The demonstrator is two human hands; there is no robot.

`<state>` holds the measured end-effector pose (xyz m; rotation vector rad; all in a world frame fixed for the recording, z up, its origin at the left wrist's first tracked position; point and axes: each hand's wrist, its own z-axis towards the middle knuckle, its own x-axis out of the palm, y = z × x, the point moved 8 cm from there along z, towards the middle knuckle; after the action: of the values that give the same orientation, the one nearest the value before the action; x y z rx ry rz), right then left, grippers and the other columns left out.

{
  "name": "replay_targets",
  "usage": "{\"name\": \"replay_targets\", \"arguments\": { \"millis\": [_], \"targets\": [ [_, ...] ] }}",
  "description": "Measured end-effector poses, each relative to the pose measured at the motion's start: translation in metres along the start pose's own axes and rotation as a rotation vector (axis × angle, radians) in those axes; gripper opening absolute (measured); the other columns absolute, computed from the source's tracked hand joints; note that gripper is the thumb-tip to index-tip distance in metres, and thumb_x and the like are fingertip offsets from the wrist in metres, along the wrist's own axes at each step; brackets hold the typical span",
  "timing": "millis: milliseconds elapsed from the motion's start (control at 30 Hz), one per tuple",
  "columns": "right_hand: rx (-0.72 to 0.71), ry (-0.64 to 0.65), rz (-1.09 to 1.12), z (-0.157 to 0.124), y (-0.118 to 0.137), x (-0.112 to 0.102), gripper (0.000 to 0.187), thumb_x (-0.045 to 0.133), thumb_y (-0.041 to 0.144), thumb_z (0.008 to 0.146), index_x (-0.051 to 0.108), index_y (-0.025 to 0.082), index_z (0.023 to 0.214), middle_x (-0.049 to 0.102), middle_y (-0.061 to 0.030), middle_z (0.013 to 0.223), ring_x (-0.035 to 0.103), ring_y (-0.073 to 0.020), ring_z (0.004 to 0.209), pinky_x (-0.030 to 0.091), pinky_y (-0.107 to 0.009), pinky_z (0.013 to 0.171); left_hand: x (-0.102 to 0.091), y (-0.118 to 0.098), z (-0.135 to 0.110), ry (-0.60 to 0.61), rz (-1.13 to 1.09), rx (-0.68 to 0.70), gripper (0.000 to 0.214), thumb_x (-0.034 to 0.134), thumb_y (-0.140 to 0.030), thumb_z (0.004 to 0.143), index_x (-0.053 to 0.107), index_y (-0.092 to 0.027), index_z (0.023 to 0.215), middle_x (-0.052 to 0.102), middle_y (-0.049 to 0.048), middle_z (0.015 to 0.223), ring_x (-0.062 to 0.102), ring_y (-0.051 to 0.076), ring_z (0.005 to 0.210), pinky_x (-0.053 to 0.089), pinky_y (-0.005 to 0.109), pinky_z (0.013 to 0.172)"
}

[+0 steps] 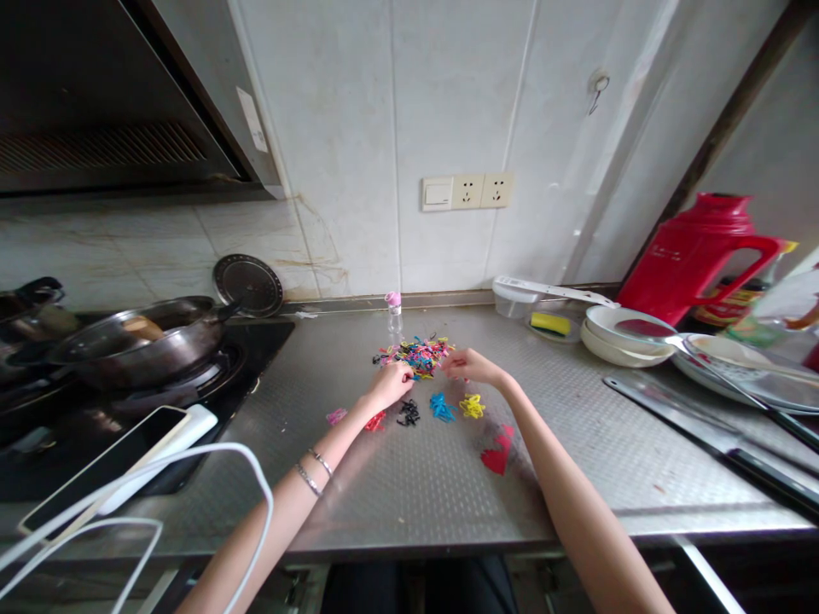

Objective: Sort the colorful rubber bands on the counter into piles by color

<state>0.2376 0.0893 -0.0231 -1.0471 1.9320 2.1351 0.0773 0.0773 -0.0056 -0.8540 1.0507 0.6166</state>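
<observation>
A mixed heap of small coloured rubber bands (419, 351) lies on the steel counter. My left hand (392, 382) is at the heap's near left edge, its fingers closed in a pinch; whatever they grip is too small to make out. At the heap's right edge, my right hand (470, 367) also has its fingers drawn together, their tips partly hidden. Nearer me are separate little piles: pink bands (336, 415), red bands (375, 421) partly covered by my left wrist, black bands (408, 414), blue bands (441, 408) and yellow bands (472, 406).
Behind the heap stands a clear bottle with a pink cap (393, 314). A plastic bag with a red heart (497, 452) lies by my right forearm. Left are a pan (141, 350), phone (108, 469) and white cable; right, a knife (678, 418), bowls (624, 345) and red thermos (691, 256).
</observation>
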Motion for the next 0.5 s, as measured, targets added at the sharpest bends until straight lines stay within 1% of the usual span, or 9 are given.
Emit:
{"name": "replay_targets", "arguments": {
  "millis": [200, 300, 400, 500],
  "targets": [
    [0.010, -0.019, 0.005, 0.0003, 0.0001, -0.0005, 0.025, 0.054, 0.023, 0.064, 0.063, 0.012, 0.084, 0.061, -0.0026, 0.067, 0.052, -0.0097, 0.054, 0.039, -0.015, 0.041, -0.0030, -0.0080, 0.0027, 0.023, 0.103, 0.079, 0.017, 0.049, -0.020, 0.074, 0.066, -0.017, 0.073, 0.064, 0.0047, 0.079, 0.057, 0.016, 0.072, 0.040, 0.024, 0.064],
    [0.001, -0.014, 0.001, 0.0009, 0.0006, -0.0005, 0.025, 0.054, 0.023, 0.064, 0.063, 0.012, 0.084, 0.059, -0.0014, 0.064, 0.051, -0.0095, 0.053, 0.040, -0.016, 0.041, -0.0031, -0.0075, 0.0049, 0.021, 0.122, 0.076, 0.019, 0.048, -0.018, 0.074, 0.066, -0.017, 0.070, 0.064, 0.0056, 0.079, 0.057, 0.016, 0.072, 0.040, 0.024, 0.066],
    [0.002, -0.023, -0.006, 0.0011, 0.0008, -0.0014, 0.025, 0.053, 0.022, 0.063, 0.063, 0.011, 0.084, 0.058, -0.0007, 0.062, 0.050, -0.0092, 0.052, 0.040, -0.016, 0.042, -0.0035, -0.0049, 0.0073, 0.008, 0.087, 0.067, 0.019, 0.048, -0.016, 0.073, 0.064, -0.016, 0.063, 0.063, 0.0052, 0.073, 0.056, 0.016, 0.069, 0.038, 0.024, 0.064],
    [-0.006, -0.040, -0.010, 0.0005, 0.0022, -0.0024, 0.024, 0.052, 0.022, 0.063, 0.063, 0.011, 0.082, 0.057, -0.0006, 0.062, 0.050, -0.0092, 0.052, 0.040, -0.016, 0.042, -0.0055, -0.0004, 0.0094, 0.009, -0.034, 0.047, 0.020, 0.047, -0.016, 0.073, 0.063, -0.015, 0.061, 0.061, 0.0050, 0.069, 0.054, 0.015, 0.067, 0.036, 0.024, 0.063]
  ]
}}
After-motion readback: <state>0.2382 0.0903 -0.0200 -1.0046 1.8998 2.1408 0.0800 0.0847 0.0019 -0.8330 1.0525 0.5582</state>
